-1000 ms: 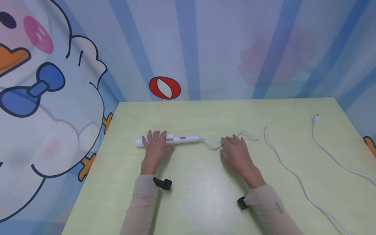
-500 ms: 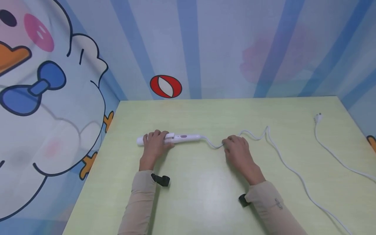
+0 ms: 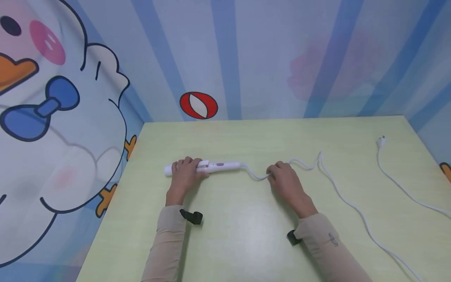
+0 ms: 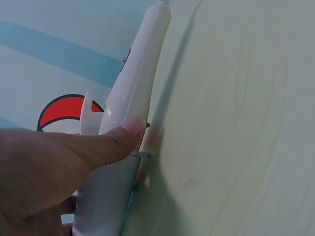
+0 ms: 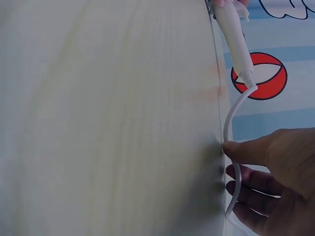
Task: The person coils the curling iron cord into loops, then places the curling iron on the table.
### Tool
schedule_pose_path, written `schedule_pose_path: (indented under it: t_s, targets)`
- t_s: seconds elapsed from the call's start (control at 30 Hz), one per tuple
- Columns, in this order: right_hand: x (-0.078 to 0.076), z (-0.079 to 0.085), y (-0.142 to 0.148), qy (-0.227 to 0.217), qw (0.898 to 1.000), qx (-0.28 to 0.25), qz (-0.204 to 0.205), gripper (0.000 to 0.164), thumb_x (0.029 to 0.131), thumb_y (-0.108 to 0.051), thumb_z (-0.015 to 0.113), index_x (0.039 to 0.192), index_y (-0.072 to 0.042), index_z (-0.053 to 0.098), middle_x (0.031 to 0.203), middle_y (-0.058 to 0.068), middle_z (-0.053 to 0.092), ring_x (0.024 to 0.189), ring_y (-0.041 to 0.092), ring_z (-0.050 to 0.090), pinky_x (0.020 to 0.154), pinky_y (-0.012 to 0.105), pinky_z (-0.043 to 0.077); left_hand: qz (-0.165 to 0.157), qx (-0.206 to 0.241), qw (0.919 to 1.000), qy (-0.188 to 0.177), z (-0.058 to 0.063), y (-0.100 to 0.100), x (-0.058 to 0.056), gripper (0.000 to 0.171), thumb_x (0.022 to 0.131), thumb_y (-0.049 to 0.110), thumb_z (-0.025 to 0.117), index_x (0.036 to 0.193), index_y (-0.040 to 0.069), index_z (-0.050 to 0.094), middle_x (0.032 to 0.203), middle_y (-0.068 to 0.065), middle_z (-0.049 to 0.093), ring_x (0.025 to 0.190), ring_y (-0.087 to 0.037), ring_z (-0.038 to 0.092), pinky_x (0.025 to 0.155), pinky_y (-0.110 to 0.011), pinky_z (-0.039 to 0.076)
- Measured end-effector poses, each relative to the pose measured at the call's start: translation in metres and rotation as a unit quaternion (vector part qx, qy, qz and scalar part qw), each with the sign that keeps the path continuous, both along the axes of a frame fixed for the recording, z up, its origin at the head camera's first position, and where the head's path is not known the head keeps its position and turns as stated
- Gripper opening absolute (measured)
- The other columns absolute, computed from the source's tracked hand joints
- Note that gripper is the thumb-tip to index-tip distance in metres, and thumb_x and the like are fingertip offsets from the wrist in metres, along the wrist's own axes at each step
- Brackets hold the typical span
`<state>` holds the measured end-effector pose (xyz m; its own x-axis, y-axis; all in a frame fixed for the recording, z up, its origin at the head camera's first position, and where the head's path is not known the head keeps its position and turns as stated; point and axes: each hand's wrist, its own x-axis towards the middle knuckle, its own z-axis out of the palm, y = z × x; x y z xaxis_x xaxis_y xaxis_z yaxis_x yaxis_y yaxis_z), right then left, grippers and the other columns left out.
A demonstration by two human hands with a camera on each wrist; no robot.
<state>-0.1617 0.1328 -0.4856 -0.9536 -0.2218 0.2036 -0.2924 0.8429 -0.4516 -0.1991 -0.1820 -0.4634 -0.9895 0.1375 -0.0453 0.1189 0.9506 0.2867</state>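
A white curling iron point(image 3: 227, 166) with a clamp lever and a grey switch lies across the table. My left hand point(image 3: 184, 178) grips its barrel side, fingers over the far side. In the left wrist view, the thumb presses the white body point(image 4: 138, 73) near the lever point(image 4: 91, 118). From the handle's right end runs a white power cord point(image 3: 251, 172). My right hand point(image 3: 286, 182) pinches this cord between thumb and fingers; the right wrist view shows the cord point(image 5: 229, 123) passing between them. Part of the barrel is hidden under my left hand.
Beyond my right hand the cord point(image 3: 338, 192) bends and trails to the front right. A white two-pin plug point(image 3: 381, 141) lies at the far right on its length of cord. The pale table point(image 3: 232, 235) meets a printed wall point(image 3: 260, 58) at its back edge.
My right hand's spread fingers have curled in and taken hold of the cord. The left hand's fingers have drawn closer round the curling iron, which has hardly moved.
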Motion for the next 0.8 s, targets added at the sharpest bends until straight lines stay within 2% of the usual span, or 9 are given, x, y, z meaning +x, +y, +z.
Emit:
schedule_pose_path:
  t_s: [0.13,0.23,0.4,0.53,0.63,0.8]
  targets:
    - [-0.001,-0.001,0.0,-0.008,1.0,-0.01,0.01,0.01,0.083,-0.011,0.067,0.092,-0.007,0.067,0.086,0.005,0.057,0.078,0.023,0.052,0.069,0.037,0.043,0.001,0.01,0.9999,-0.005,0.0,-0.004,0.001,0.056,0.082,0.043,0.066,0.129,0.018,0.051,0.119,-0.011,0.05,0.112,-0.034,0.042,0.103,-0.055,0.015]
    - [-0.001,0.001,0.0,-0.027,0.999,-0.026,0.019,0.01,0.085,-0.015,0.066,0.092,-0.009,0.068,0.083,0.003,0.056,0.075,0.019,0.053,0.068,0.036,0.044,0.001,0.026,0.9996,-0.008,0.005,-0.006,0.002,0.055,0.083,0.041,0.066,0.129,0.017,0.05,0.117,-0.012,0.05,0.11,-0.033,0.044,0.104,-0.056,0.013]
    - [-0.003,0.005,0.001,-0.056,0.996,-0.051,0.043,0.011,0.087,-0.015,0.063,0.095,-0.011,0.07,0.082,0.0,0.06,0.074,0.016,0.056,0.07,0.036,0.045,-0.019,0.05,0.9985,0.009,0.021,-0.004,0.004,0.053,0.084,0.04,0.065,0.129,0.017,0.051,0.111,-0.01,0.052,0.099,-0.028,0.048,0.1,-0.049,0.025]
    - [-0.005,0.008,0.003,-0.058,0.993,-0.081,0.068,0.012,0.088,-0.013,0.062,0.096,-0.012,0.07,0.086,0.0,0.064,0.08,0.016,0.059,0.074,0.036,0.047,-0.042,0.077,0.9961,0.0,0.036,0.002,0.005,0.052,0.083,0.041,0.066,0.128,0.019,0.052,0.108,-0.005,0.052,0.094,-0.023,0.047,0.089,-0.043,0.036]
    - [-0.007,0.011,0.003,-0.057,0.988,-0.112,0.09,0.012,0.088,-0.014,0.062,0.097,-0.011,0.069,0.089,0.001,0.066,0.084,0.017,0.061,0.077,0.036,0.048,-0.066,0.092,0.9934,-0.019,0.046,0.008,0.007,0.051,0.083,0.045,0.065,0.126,0.02,0.053,0.105,-0.002,0.052,0.091,-0.019,0.048,0.08,-0.039,0.039]
    - [-0.01,0.017,0.004,-0.063,0.98,-0.148,0.114,0.011,0.086,-0.016,0.064,0.094,-0.01,0.07,0.089,0.002,0.068,0.077,0.012,0.061,0.069,0.029,0.048,-0.127,0.124,0.9825,-0.056,0.059,0.017,0.011,0.045,0.083,0.045,0.064,0.12,0.022,0.056,0.101,0.002,0.052,0.088,-0.017,0.048,0.073,-0.034,0.042]
